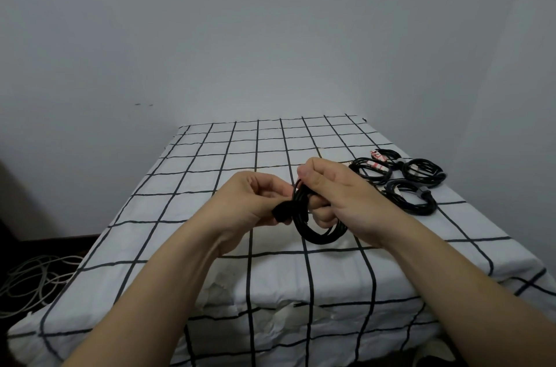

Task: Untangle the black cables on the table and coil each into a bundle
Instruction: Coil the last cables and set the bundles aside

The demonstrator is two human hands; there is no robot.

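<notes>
Plain indoor room, most likely home or makeshift work corner. Bare grey-white wall (270, 35) fills upper view, with two small dark marks (143, 104) on it. Small table (192, 216) pushed against wall, covered by wrinkled white cloth (331, 291) with black grid lines, household-style. Dark floor (18, 249) at left, loose pale cords (33, 279) heaped there. Coiled black cable bundles (412, 183) on table's right side.
</notes>
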